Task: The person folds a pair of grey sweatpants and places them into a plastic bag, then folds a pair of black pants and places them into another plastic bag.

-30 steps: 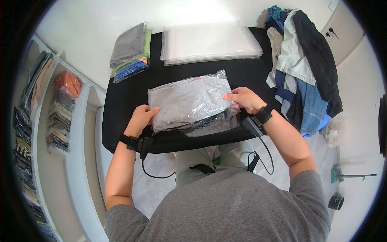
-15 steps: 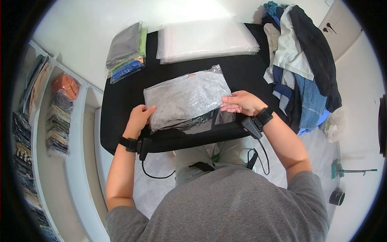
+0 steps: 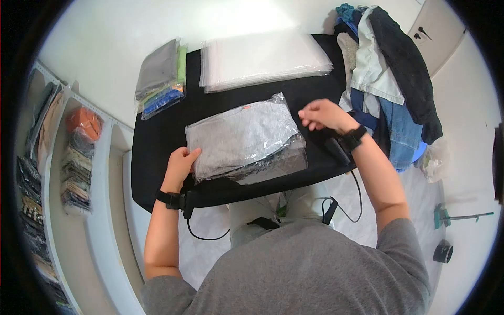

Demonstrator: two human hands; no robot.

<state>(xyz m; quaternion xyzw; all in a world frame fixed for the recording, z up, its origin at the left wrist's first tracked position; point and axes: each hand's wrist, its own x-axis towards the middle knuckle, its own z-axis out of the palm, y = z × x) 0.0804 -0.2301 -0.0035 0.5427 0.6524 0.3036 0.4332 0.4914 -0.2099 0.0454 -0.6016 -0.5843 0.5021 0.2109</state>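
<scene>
A folded grey garment in a clear plastic bag [image 3: 241, 136] lies on the black-covered table. The bag's loose, see-through flap spreads along the near side, and a small red label shows at the far edge. At the left edge, my left hand [image 3: 180, 165] pinches the bagged garment, thumb on top and the other fingers partly hidden. Off the bag's right end, my right hand [image 3: 328, 115] hovers with loosely bent fingers apart and nothing visible in them.
A stack of clear plastic bags [image 3: 265, 60] lies at the table's back. Bagged folded clothes [image 3: 160, 73] sit at the back left. Loose clothes [image 3: 399, 79] are heaped on the right. Shelves [image 3: 79, 199] with packed garments stand on the left.
My right hand has let go of the bag's right end and moved up and right. The bag's flap now lies flatter along the near side. My left hand stays at the left edge.
</scene>
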